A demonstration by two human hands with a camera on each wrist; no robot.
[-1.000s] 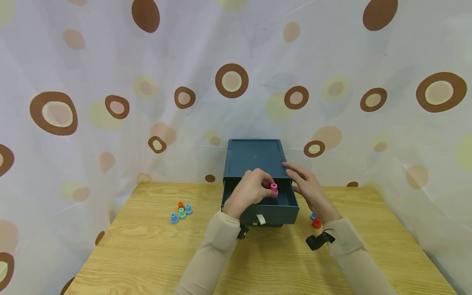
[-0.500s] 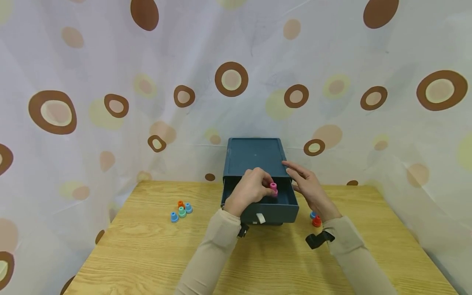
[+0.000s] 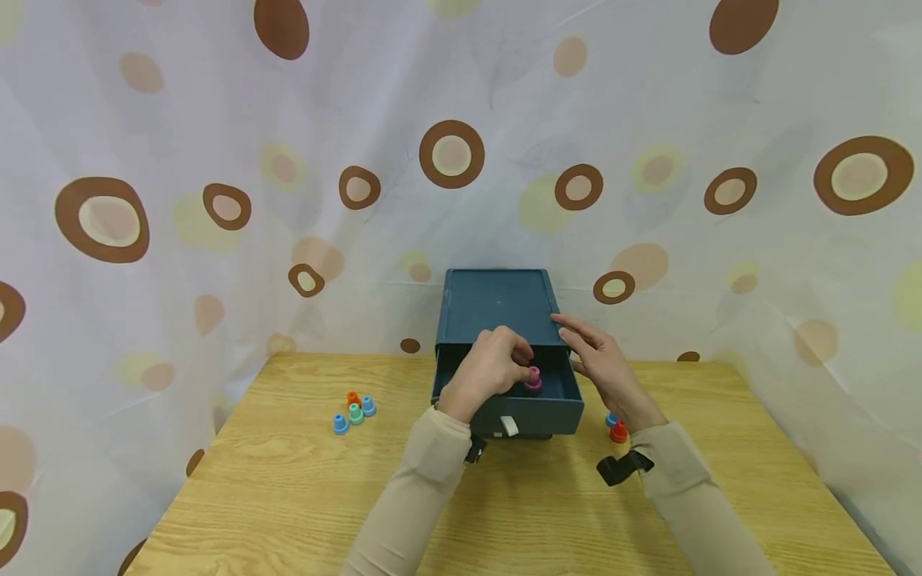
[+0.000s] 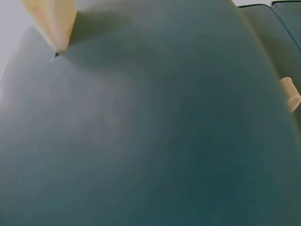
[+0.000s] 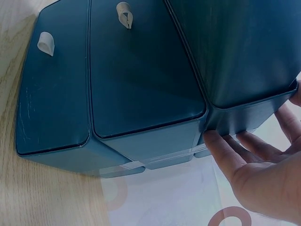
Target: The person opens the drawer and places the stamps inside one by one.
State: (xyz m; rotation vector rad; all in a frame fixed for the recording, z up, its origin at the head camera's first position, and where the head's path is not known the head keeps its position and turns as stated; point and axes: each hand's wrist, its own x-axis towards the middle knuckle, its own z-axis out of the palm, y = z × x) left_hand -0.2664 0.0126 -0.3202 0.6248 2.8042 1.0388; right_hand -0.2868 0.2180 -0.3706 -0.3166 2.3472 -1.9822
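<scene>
A pink cone-shaped piece is inside the pulled-out top drawer of a dark blue cabinet. My left hand reaches over the drawer's front, thumb beside the piece's top, fingers parted from it. My right hand lies along the cabinet's right side, fingers extended at its upper edge. In the right wrist view, fingertips of that hand touch the side of the cabinet. The left wrist view shows the drawer front close up with its pale pull tab.
On the wooden table, left of the cabinet, stand an orange piece, a green one and two blue ones. A red piece and a blue one are by my right wrist. A patterned sheet hangs behind.
The pink piece has dropped slightly lower in the drawer, and the left fingers have come off it. The right hand has stayed at the cabinet's side.
</scene>
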